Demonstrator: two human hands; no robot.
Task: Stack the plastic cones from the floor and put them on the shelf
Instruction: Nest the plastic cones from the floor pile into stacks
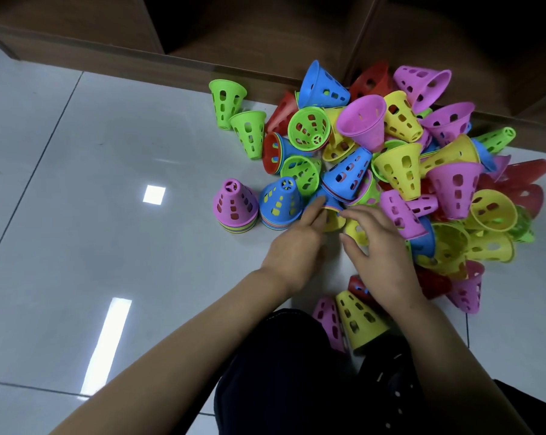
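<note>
Plastic cones point(400, 171) heaped loose on the tiled floor point(77, 183), hard against the foot of the wooden shelf point(86, 54). Left of the heap, two upright nested stacks standing side by side: pink-topped stack point(235, 207) and blue-topped stack point(281, 204). At the heap's near edge, tilted blue-capped stack point(347, 177), long axis running away and to the right, wide rims toward the person.

Left grip point(296, 246) released, fingers straight, fingertips touching those rims from the left. Right grip point(381, 246) released too, fingers spread and relaxed just right of the rims, above a yellow cone point(356, 233), grasping nothing visible.

Tilted blue-capped stack straight ahead of both, rim end between the fingertips, left the nearer. Likely next: closing on the rim end from both sides and righting it. Shelf compartments dark, nothing made out inside.
</note>
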